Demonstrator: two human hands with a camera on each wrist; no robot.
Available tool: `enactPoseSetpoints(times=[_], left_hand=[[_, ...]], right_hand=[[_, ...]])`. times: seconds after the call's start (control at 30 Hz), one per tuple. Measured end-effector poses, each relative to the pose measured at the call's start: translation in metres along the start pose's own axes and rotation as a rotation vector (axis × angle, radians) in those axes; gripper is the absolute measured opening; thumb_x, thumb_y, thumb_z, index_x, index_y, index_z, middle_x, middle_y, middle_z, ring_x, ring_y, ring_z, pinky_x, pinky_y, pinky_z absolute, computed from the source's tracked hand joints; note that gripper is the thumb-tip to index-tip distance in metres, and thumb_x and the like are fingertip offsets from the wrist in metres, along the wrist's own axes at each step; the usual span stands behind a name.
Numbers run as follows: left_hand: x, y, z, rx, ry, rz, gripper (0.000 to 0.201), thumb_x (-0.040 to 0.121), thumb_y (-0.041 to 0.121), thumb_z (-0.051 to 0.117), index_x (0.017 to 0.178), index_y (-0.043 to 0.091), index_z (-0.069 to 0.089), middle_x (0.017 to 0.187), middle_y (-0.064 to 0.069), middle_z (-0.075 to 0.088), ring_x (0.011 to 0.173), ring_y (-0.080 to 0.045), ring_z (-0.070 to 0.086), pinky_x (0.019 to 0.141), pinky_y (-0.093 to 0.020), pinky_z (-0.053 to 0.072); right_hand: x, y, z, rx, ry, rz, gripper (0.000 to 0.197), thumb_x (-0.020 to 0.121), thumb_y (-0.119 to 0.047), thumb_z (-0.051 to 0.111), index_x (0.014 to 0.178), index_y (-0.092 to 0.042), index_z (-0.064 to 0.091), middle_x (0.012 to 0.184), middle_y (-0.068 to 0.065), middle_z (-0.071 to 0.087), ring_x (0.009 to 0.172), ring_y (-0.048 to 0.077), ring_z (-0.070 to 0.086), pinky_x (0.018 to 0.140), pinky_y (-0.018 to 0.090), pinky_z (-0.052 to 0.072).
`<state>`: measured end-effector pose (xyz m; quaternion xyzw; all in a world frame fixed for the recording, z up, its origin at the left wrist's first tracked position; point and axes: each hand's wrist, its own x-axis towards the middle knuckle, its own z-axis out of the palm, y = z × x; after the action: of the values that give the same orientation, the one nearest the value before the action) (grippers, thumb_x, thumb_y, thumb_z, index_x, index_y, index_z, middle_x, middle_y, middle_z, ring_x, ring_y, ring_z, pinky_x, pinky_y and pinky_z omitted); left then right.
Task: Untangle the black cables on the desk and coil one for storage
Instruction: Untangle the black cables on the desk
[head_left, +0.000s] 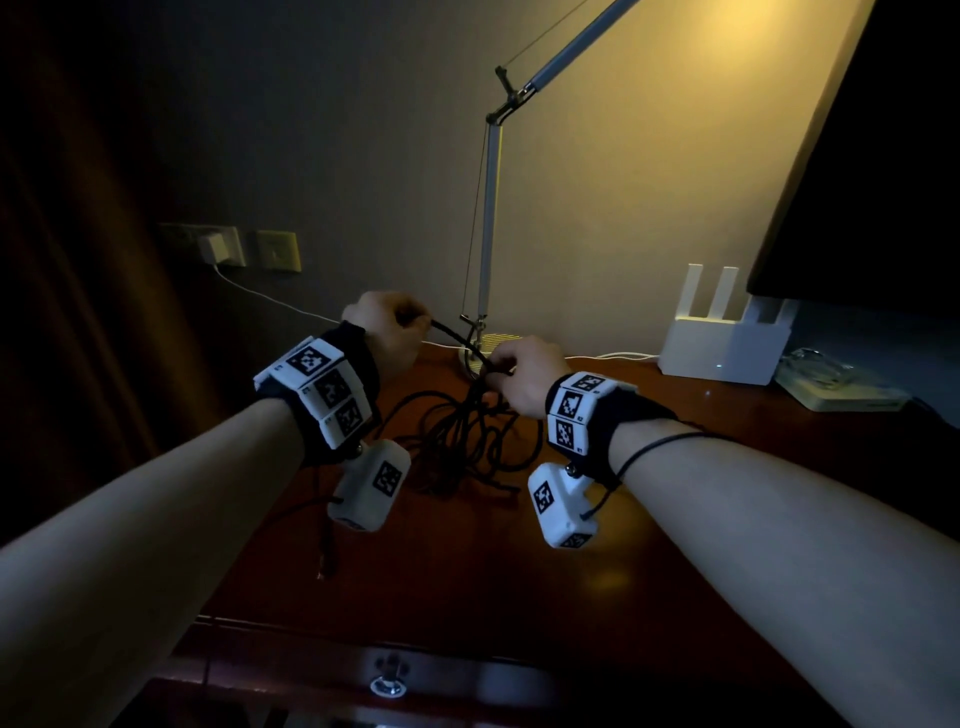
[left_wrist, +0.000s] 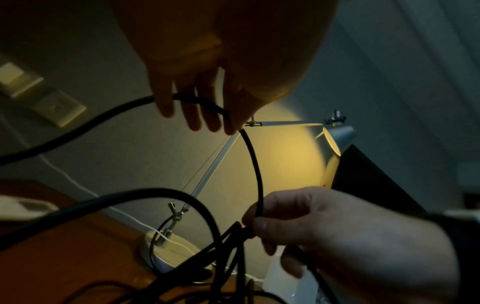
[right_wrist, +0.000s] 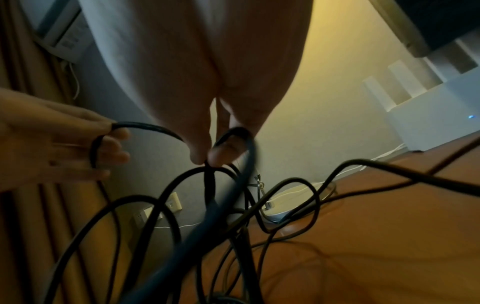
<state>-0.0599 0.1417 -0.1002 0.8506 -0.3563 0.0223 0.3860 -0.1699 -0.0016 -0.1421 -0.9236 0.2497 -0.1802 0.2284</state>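
Note:
A tangle of black cables (head_left: 457, 441) lies on the dark wooden desk (head_left: 649, 545), with loops lifted above it. My left hand (head_left: 387, 325) is raised over the desk's back left and curls its fingers round one black cable (left_wrist: 202, 102). That strand (left_wrist: 255, 168) arcs down to my right hand (head_left: 511, 376), which pinches it between thumb and fingers just above the tangle (right_wrist: 228, 139). Several loops (right_wrist: 166, 205) hang from the right hand's grip down to the desk. One cable end (head_left: 326, 556) dangles near the desk's front left.
A desk lamp (head_left: 491, 218) stands behind the hands, its round base (head_left: 480, 348) at the desk's back edge. A white router (head_left: 722, 338) and a flat white device (head_left: 836, 387) sit back right under a dark monitor (head_left: 872, 171). A white charger (head_left: 215, 249) is plugged into the wall.

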Motion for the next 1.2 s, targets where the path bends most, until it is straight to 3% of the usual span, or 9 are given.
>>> enactPoseSetpoints(times=[0.07, 0.13, 0.2, 0.33, 0.63, 0.77, 0.9, 1.03, 1.2], left_hand=[[-0.002, 0.004, 0.003, 0.162, 0.023, 0.052, 0.02, 0.095, 0.028, 0.053, 0.106, 0.023, 0.068, 0.103, 0.001, 0.053, 0.096, -0.016, 0.052, 0.072, -0.024, 0.04], [-0.006, 0.01, 0.003, 0.36, 0.037, 0.129, 0.023, 0.094, 0.03, 0.052, 0.11, 0.027, 0.068, 0.115, -0.002, 0.047, 0.115, -0.027, 0.043, 0.093, -0.039, 0.039], [-0.01, 0.018, 0.004, 0.504, -0.022, 0.22, 0.029, 0.091, 0.027, 0.055, 0.118, 0.032, 0.065, 0.128, -0.002, 0.044, 0.126, -0.028, 0.033, 0.108, -0.049, 0.026], [-0.017, 0.036, 0.02, 0.591, -0.208, 0.343, 0.03, 0.092, 0.033, 0.054, 0.121, 0.028, 0.062, 0.122, -0.001, 0.058, 0.118, -0.026, 0.047, 0.102, -0.042, 0.028], [-0.015, 0.013, 0.018, 0.389, -0.243, 0.093, 0.024, 0.098, 0.031, 0.048, 0.116, 0.032, 0.064, 0.111, 0.0, 0.063, 0.11, -0.024, 0.053, 0.103, -0.039, 0.034], [-0.009, -0.012, 0.01, 0.12, -0.191, 0.021, 0.016, 0.094, 0.032, 0.054, 0.09, 0.043, 0.064, 0.1, 0.007, 0.066, 0.096, -0.018, 0.062, 0.091, -0.041, 0.052], [-0.003, -0.023, 0.005, -0.03, -0.136, -0.018, 0.028, 0.091, 0.03, 0.058, 0.071, 0.049, 0.061, 0.094, 0.007, 0.069, 0.09, -0.017, 0.065, 0.084, -0.043, 0.056], [-0.002, -0.019, 0.008, -0.066, -0.087, -0.023, 0.026, 0.09, 0.029, 0.06, 0.071, 0.047, 0.06, 0.096, 0.005, 0.069, 0.091, -0.018, 0.064, 0.085, -0.04, 0.055], [-0.002, -0.014, 0.016, -0.046, -0.121, -0.037, 0.016, 0.093, 0.027, 0.057, 0.087, 0.04, 0.065, 0.101, 0.007, 0.066, 0.094, -0.017, 0.062, 0.085, -0.038, 0.054]], right_hand=[[0.0, 0.001, 0.0, -0.022, -0.002, 0.009, 0.024, 0.09, -0.016, 0.064, 0.114, -0.013, 0.07, 0.114, 0.005, 0.068, 0.103, 0.024, 0.063, 0.079, 0.029, 0.05], [-0.001, 0.002, -0.001, -0.062, -0.002, 0.007, 0.025, 0.09, -0.011, 0.063, 0.114, -0.014, 0.07, 0.114, 0.005, 0.069, 0.103, 0.024, 0.063, 0.074, 0.025, 0.045], [-0.001, 0.001, -0.002, -0.083, 0.004, 0.021, 0.025, 0.09, -0.008, 0.062, 0.112, -0.013, 0.071, 0.11, 0.008, 0.07, 0.102, 0.026, 0.064, 0.077, 0.028, 0.05], [-0.002, -0.009, -0.001, -0.123, 0.004, 0.026, 0.018, 0.089, -0.013, 0.065, 0.104, -0.009, 0.073, 0.101, 0.011, 0.07, 0.098, 0.027, 0.064, 0.086, 0.036, 0.053], [-0.01, 0.009, 0.005, -0.126, -0.041, -0.05, 0.052, 0.076, -0.027, 0.079, 0.124, -0.022, 0.06, 0.123, 0.007, 0.05, 0.114, 0.027, 0.051, 0.083, 0.029, 0.043], [-0.012, 0.025, 0.01, -0.233, -0.017, 0.006, 0.058, 0.079, -0.05, 0.071, 0.126, -0.021, 0.053, 0.124, 0.007, 0.044, 0.117, 0.027, 0.044, 0.09, 0.038, 0.045], [-0.008, 0.031, 0.015, -0.386, 0.019, 0.08, 0.069, 0.081, -0.067, 0.056, 0.128, -0.018, 0.045, 0.13, 0.011, 0.044, 0.123, 0.033, 0.04, 0.098, 0.044, 0.042], [-0.002, 0.022, 0.014, -0.382, -0.053, 0.136, 0.078, 0.079, -0.069, 0.055, 0.136, -0.018, 0.039, 0.139, 0.011, 0.037, 0.13, 0.033, 0.032, 0.105, 0.05, 0.03], [0.001, 0.007, 0.012, -0.072, -0.072, 0.062, 0.049, 0.087, -0.047, 0.057, 0.132, -0.03, 0.047, 0.138, 0.008, 0.039, 0.131, 0.032, 0.03, 0.105, 0.046, 0.031]])
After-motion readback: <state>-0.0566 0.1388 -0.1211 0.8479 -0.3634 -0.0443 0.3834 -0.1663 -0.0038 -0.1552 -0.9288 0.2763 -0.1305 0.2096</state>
